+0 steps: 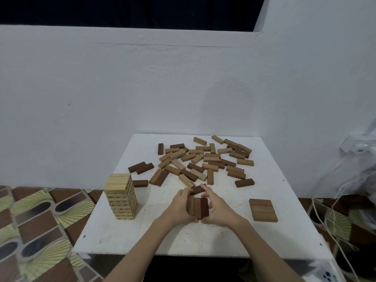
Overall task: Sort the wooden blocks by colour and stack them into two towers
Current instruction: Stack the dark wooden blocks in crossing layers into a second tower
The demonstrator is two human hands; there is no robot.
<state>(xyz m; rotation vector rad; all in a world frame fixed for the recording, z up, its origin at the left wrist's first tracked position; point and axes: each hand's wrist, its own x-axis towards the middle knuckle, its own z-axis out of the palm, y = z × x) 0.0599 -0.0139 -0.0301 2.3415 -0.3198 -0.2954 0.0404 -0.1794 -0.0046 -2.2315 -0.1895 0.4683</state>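
A tall tower of light wooden blocks [122, 196] stands on the left of the white table [203, 235]. Near the middle front, a row of three brown blocks [199, 207] is squeezed side by side between my left hand [180, 208] and my right hand [218, 208]. One more dark block [197, 189] lies at my fingertips just behind the row. A flat layer of three brown blocks [263, 210] rests on the right. Several loose light and dark blocks [203, 159] are scattered across the far half of the table.
A white wall rises right behind the table. Patterned floor tiles [36, 220] show to the left. White cords and a plastic bag [354, 180] lie on the right beside the table. The table's front edge is close to me.
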